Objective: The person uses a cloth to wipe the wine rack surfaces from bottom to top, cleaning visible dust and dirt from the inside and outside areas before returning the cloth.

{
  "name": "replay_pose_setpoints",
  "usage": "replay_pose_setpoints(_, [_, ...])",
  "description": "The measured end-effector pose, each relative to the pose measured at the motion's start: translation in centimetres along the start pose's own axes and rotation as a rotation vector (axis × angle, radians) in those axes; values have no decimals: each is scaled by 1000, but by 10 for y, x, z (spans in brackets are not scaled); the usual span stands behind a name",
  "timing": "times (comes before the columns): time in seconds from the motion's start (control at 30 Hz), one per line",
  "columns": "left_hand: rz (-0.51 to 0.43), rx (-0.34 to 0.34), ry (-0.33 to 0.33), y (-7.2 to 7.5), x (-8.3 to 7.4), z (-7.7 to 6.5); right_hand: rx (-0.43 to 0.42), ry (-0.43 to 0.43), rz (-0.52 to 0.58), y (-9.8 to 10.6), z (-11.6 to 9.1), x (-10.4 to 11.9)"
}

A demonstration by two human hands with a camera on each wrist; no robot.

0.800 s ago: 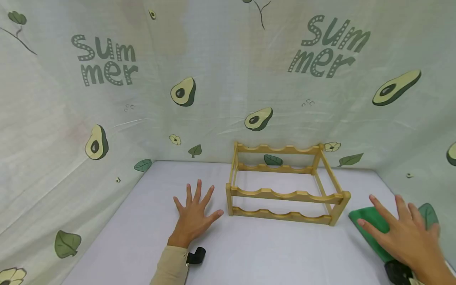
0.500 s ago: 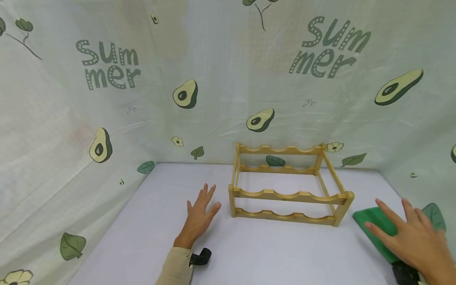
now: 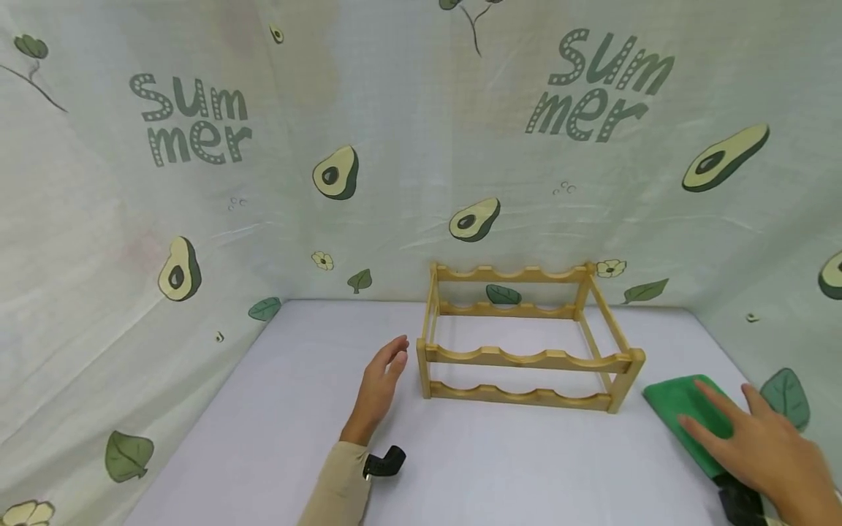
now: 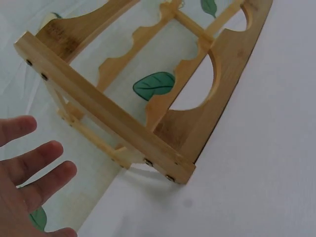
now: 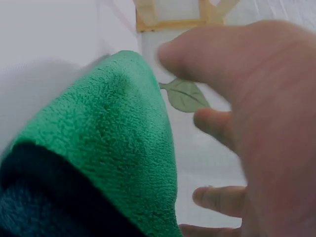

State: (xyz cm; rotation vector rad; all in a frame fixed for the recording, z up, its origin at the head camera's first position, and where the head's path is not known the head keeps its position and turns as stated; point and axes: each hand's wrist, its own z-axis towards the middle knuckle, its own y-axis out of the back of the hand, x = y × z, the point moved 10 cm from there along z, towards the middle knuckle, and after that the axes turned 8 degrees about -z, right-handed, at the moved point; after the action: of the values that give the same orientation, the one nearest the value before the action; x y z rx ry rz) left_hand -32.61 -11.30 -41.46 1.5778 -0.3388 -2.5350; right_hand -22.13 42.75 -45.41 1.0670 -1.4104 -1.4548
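Note:
A pale wooden wine rack with scalloped rails stands toward the back of the table. My left hand is just left of the rack's near left post, fingers extended together and apart from it. In the left wrist view, the fingers of this hand are spread beside the rack's end bar. At the right lies a green fuzzy cloth, with a dark band in the right wrist view. Over its right part hovers my right hand, fingers spread and gripping nothing.
A white tabletop runs under everything. Behind it and along the sides hangs a pale curtain printed with avocados and leaves. Black wrist cameras stick out from both wrists.
My left hand has turned on its side, its spread fingers drawing together, and has moved slightly right toward the rack. The right hand has dropped a little over the cloth; the rack stays put.

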Motion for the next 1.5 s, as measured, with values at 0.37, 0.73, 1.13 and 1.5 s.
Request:
replay_pose_setpoints(0.37, [-67,-55,-10,-10,-12,14,6,-11,-29,-9,3,0])
replay_pose_setpoints(0.73, [-109,-84,-73,-10,-21,21,26,-36,15,-10,5,7])
replay_pose_setpoints(1.13, [6,-32,-128,-15,-32,26,261,-177,-20,-24,-6,-3])
replay_pose_setpoints(1.5, [66,-9,-164,-17,-33,26,222,-122,58,-24,0,-1])
